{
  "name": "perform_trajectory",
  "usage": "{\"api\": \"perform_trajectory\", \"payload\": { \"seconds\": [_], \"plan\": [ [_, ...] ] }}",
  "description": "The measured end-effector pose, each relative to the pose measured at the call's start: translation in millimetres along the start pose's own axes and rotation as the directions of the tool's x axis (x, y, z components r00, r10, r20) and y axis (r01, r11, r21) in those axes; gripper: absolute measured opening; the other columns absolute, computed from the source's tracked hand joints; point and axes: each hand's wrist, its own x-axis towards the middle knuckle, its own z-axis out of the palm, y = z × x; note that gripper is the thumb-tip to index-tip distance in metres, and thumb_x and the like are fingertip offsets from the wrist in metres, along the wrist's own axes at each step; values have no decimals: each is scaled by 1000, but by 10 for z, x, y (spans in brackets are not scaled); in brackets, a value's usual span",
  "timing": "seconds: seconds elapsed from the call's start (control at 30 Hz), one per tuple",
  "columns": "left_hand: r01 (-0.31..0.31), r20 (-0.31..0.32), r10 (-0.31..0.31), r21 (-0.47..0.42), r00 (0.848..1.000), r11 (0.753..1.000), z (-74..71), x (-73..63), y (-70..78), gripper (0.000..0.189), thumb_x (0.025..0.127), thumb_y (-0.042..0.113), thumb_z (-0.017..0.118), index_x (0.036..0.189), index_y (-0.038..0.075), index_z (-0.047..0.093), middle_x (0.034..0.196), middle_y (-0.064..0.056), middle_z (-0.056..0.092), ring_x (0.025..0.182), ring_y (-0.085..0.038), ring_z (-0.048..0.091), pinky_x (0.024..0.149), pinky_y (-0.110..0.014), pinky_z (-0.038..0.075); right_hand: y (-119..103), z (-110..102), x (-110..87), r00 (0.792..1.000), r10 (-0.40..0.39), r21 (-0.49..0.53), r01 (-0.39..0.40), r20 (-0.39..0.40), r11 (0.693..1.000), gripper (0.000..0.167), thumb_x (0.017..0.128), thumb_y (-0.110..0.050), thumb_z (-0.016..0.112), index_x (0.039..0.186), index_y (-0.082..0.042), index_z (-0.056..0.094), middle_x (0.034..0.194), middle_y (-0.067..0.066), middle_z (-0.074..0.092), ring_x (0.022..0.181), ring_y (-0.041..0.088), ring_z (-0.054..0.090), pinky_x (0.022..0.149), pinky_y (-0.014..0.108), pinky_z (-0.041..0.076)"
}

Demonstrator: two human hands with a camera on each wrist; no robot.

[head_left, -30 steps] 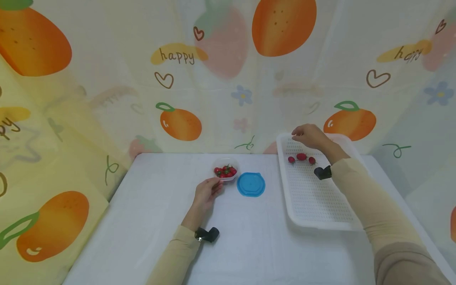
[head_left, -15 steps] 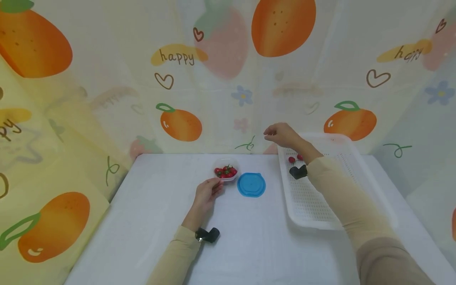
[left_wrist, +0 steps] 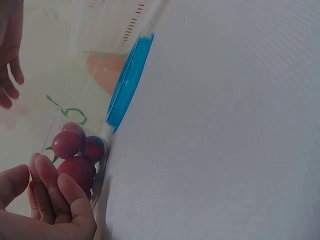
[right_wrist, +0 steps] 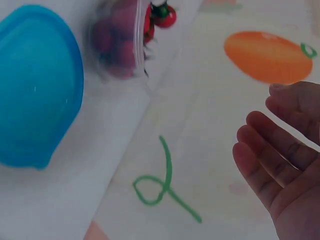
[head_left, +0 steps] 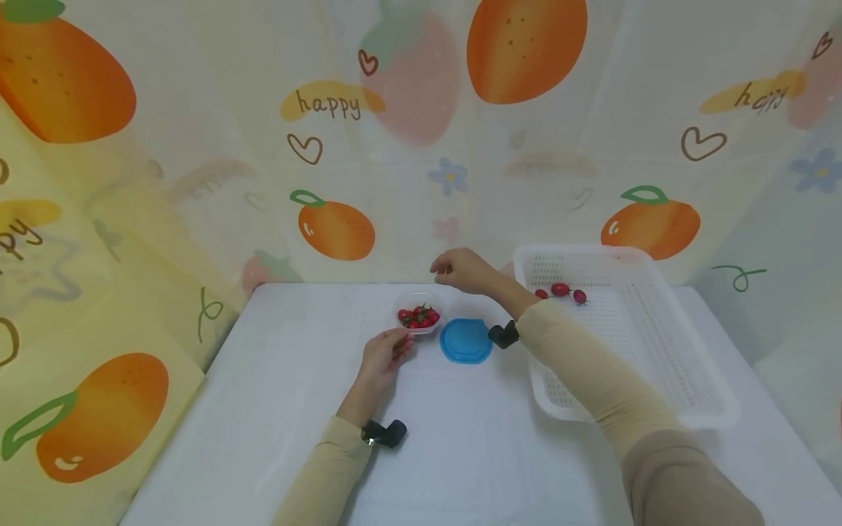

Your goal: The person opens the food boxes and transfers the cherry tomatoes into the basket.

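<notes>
Several cherry tomatoes point(head_left: 418, 317) sit in a small clear plastic container point(head_left: 426, 330) near the table's back edge. My left hand point(head_left: 381, 356) holds its front edge with thumb and fingertips; in the left wrist view, the left hand point(left_wrist: 55, 205) partly covers the container. Above and behind the container, my right hand point(head_left: 465, 270) hangs in the air. In the right wrist view, the fingers of the right hand point(right_wrist: 285, 155) are loosely bent, and nothing shows between them. A blue lid point(head_left: 467, 342) lies flat to the right of the container, below the right wrist.
On the right stands a white perforated basket point(head_left: 664, 343), partly crossed by my right forearm. A few cherry tomatoes point(head_left: 560, 290) lie near its far end. A fruit-printed cloth point(head_left: 395, 168) hangs behind the white table point(head_left: 276, 394).
My right hand has moved left, from above the basket to above and behind the container. My left hand, the container and the lid have stayed in place.
</notes>
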Motion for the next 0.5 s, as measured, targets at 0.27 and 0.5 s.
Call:
{"api": "perform_trajectory", "payload": {
  "seconds": [0.27,0.5],
  "plan": [
    [29,-7,-29,-21,1000,999,10,6,39,29,96,22,61,121,7,59,104,-4,69,110,-22,63,97,-28,53,-157,347,142,997,1,-69,5,81,998,28,96,-18,61,122,-8,66,113,10,67,98,21,63,81,25,57],
    [21,4,-21,-29,1000,999,-3,8,21,30,96,21,61,121,4,59,99,-3,70,106,-21,65,95,-28,53,-157,576,198,993,47,-80,-38,107,996,30,95,-15,62,124,-7,65,121,11,65,110,24,62,92,31,55]
  ]
}}
